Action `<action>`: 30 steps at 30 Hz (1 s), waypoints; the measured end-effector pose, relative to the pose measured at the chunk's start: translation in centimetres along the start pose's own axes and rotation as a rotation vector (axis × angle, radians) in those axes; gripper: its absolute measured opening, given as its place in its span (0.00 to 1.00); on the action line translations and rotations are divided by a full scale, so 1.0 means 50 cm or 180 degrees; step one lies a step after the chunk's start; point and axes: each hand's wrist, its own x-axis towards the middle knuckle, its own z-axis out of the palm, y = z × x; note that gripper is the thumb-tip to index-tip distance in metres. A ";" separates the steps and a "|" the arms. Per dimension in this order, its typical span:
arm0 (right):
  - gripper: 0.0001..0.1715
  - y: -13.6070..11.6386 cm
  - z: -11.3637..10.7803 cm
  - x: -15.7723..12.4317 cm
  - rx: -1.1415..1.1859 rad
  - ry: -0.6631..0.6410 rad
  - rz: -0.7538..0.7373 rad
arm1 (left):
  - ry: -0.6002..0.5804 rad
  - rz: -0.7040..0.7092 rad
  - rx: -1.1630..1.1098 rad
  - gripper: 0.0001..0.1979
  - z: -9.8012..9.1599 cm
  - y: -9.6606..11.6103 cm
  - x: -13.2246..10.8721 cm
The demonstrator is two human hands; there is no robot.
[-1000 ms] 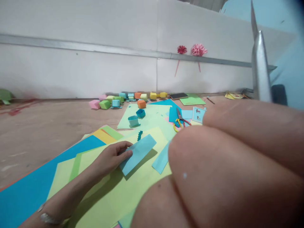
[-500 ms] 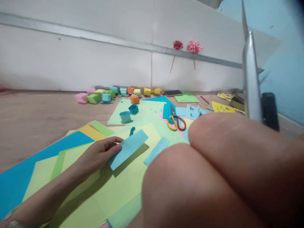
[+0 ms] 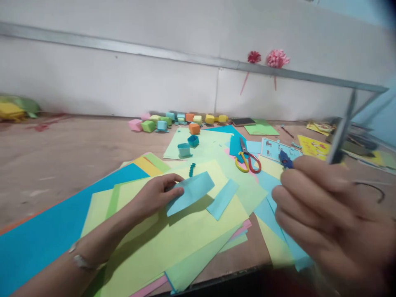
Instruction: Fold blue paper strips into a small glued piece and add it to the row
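Observation:
My left hand [image 3: 163, 192] pinches a light blue paper strip [image 3: 194, 187] by its left end, raised above pale yellow sheets [image 3: 136, 243]. A second light blue strip [image 3: 223, 200] lies flat just to its right. A short teal zigzag paper piece [image 3: 192, 169] rests behind the held strip. My right hand [image 3: 321, 214] is close to the camera at the right, fingers curled and blurred; what they hold, if anything, is hidden. Beyond that hand lie scissors [image 3: 247, 159] with one yellow and one red handle, and a small dark blue object [image 3: 285, 159].
Two small open paper boxes, pale blue [image 3: 185, 150] and teal [image 3: 193, 141], stand behind the sheets. Several coloured paper cubes [image 3: 148, 126] line the wall. A dark phone-like slab [image 3: 243, 121] and a yellow card [image 3: 314, 147] lie farther back. A metal rail [image 3: 185, 55] crosses the wall.
The view has shifted left, so things appear farther right. My right hand has drawn back from very near the camera; the silver pointed object seen beside it is no longer visible. My left hand keeps the strip.

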 end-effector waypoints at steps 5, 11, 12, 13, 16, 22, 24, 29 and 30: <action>0.14 0.049 -0.029 0.104 -0.0343 0.0118 0.0695 | -0.0201 0.0146 -0.0001 0.17 0.003 0.006 0.001; 0.18 0.103 -0.041 0.075 -0.2219 -0.0250 -0.0065 | -0.0274 0.0251 0.0078 0.14 0.004 0.011 -0.004; 0.18 0.108 -0.038 0.075 -0.2358 -0.0336 -0.0153 | -0.0271 0.0267 0.0104 0.14 0.005 0.011 -0.005; 0.18 0.113 -0.036 0.075 -0.2505 -0.0394 -0.0222 | -0.0261 0.0285 0.0127 0.14 0.005 0.011 -0.006; 0.18 0.132 -0.043 0.081 -0.3069 -0.0343 -0.0323 | -0.0222 0.0368 0.0145 0.14 0.007 0.008 -0.006; 0.21 0.165 -0.102 0.092 -0.3837 -0.0177 -0.0006 | -0.0208 0.0408 0.0100 0.13 0.010 0.008 -0.006; 0.20 0.172 -0.115 0.098 -0.4065 -0.0399 0.0287 | -0.0210 0.0423 0.0102 0.13 0.009 0.010 -0.007; 0.13 0.187 -0.107 0.114 -0.4780 -0.0381 0.0380 | -0.0202 0.0446 0.0100 0.13 0.008 0.016 -0.010; 0.12 0.183 -0.099 0.118 -0.4732 -0.0252 0.0156 | -0.0207 0.0451 0.0090 0.13 0.008 0.016 -0.011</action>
